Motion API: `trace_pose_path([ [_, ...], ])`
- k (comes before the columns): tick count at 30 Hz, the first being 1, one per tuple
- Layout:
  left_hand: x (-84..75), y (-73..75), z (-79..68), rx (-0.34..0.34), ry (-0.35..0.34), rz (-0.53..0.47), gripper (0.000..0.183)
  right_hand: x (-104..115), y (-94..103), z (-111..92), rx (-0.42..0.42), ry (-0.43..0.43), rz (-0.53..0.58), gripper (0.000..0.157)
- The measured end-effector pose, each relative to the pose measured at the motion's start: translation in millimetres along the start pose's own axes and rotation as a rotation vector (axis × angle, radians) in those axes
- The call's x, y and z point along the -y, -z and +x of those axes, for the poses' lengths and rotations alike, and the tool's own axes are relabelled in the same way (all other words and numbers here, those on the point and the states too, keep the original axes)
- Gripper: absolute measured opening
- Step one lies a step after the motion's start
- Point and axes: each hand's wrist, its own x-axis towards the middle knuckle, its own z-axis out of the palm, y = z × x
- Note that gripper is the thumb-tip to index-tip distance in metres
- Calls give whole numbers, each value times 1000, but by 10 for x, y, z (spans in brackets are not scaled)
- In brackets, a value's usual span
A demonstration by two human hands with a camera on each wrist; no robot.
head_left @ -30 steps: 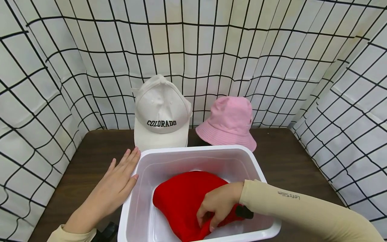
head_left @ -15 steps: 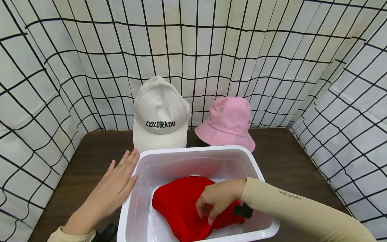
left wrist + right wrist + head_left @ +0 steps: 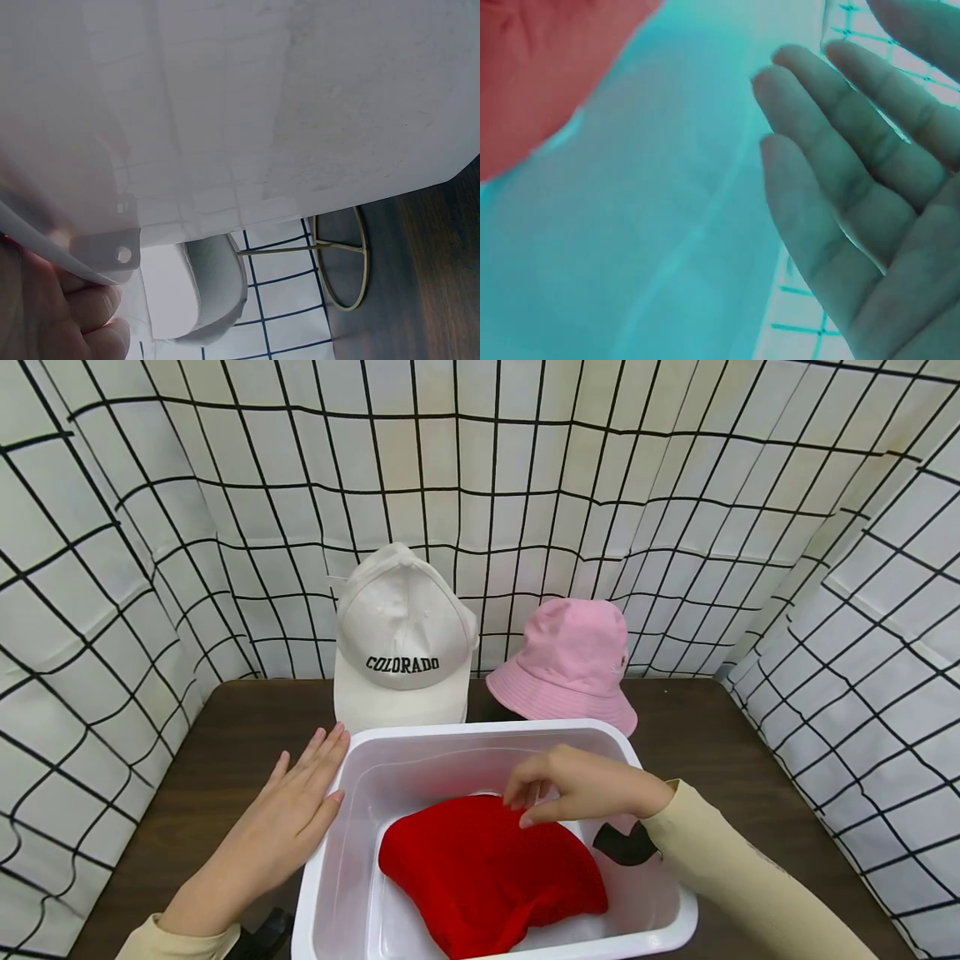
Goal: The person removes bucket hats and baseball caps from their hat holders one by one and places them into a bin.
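A soft piece of red fabric lies in folds on the floor of a white plastic tub; its exact kind is unclear. Above its far right edge hovers my right hand, holding nothing, its fingers loosely bent in the head view. In the right wrist view those fingers spread apart over the tub's inner wall. My left hand rests along the tub's left rim with fingers extended. From the left wrist, fingertips show under the rim, beside the tub's outer wall.
Behind the tub stand a white cap lettered COLORADO and a pink bucket hat. A gold wire stand base shows beneath the white cap. Grid-patterned cloth walls enclose the dark wooden table.
My right hand has let go of the red fabric and risen up and away toward the tub's far side. The fabric has settled flatter. My left hand has stayed on the rim.
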Motion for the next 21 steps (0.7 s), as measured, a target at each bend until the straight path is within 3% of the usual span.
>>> trace_pose_path([
  [9,-6,4,5,1,3,-5,59,-60,322,-135,-278,-76,5,13],
  [14,0,-3,14,-5,-4,7,59,-114,573,-221,-409,-122,-60,9],
  [21,5,-2,5,-8,-4,3,59,-168,769,-298,-479,-219,-84,9],
])
